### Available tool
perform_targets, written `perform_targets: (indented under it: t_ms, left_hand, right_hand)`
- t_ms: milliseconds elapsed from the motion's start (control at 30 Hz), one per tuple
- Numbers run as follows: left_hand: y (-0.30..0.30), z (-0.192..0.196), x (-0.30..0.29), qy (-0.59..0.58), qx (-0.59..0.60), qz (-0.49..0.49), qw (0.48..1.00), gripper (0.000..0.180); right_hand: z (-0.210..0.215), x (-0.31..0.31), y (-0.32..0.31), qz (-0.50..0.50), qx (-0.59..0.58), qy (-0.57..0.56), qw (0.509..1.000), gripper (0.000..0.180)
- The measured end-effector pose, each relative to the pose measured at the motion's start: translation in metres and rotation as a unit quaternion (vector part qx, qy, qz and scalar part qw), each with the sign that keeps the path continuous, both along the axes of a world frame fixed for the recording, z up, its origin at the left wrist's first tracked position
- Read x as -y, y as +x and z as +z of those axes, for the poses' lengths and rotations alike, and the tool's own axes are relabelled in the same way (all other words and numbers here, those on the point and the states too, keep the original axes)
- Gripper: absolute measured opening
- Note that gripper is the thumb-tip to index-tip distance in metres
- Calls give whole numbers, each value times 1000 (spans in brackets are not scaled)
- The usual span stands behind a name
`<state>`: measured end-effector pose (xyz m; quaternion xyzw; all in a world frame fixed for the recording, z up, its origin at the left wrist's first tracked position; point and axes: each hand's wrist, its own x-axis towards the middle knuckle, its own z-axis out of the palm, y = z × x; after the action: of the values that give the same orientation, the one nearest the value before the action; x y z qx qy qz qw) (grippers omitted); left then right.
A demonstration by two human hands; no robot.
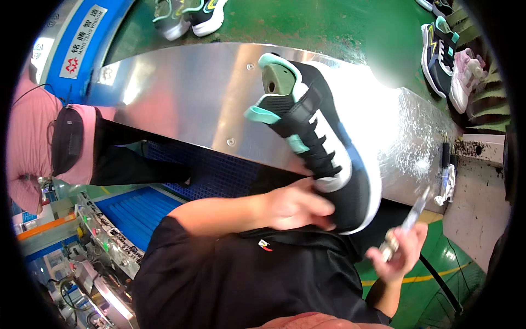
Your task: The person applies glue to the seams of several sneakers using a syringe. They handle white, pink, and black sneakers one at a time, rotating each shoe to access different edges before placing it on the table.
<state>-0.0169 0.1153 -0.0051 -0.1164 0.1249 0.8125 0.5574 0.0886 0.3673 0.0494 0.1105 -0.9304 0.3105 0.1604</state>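
— Where's the shoe [323, 148] just now?

— Held up over the shiny metal desk [181, 93], sole turned to the right, the grey last showing in its opening. It's black with a white sole and mint trim, laces done up. The left hand [298, 207] is wrapped round its lower end, fingers closed on the upper.

— And the right hand [400, 251]?

— Clenched on a slim metal tool [408, 222], tip pointing up toward the sole's edge, close by but not touching, as far as I can see.

— What would make this go well?

— I'd say keep the shoe braced firmly so it can't twist, and bring the tip in along the seam between sole and upper, lightly, so it doesn't mark the black fabric.

— What else is about?

— More sneakers [189, 16] on the green floor beyond the desk, another pair [441, 52] at the right. A person in pink [33, 137] stands at the left, near a blue conveyor [137, 211].
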Motion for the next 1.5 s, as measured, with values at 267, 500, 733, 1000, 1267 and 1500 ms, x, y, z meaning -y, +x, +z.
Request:
perform_targets:
  t_ms: [267, 500, 733, 1000, 1267, 1500]
  left_hand:
    - [-27, 33, 54, -273, -223, 71, 933, 91]
    - [-180, -7, -109, -155, -355, 99, 917, 40]
    - [-176, 12, -100, -282, -424, 27, 860, 21]
    - [-268, -20, 185, -622, -442, 446, 468, 64]
    - [-355, -15, 162, -569, -532, 390, 491, 77]
    - [-299, 14, 168, -506, -512, 352, 599, 64]
  right_hand:
    - [-60, -38, -76, -72, -9, -90, 993, 53]
    - [-62, -43, -82, -93, -25, -121, 988, 54]
    - [-65, -41, -82, -106, -14, -109, 988, 49]
    - [-64, -40, -89, -83, -52, -68, 993, 49]
    - [-59, -38, -91, -103, -73, -56, 990, 48]
    - [-56, -40, -92, -92, -84, -41, 991, 47]
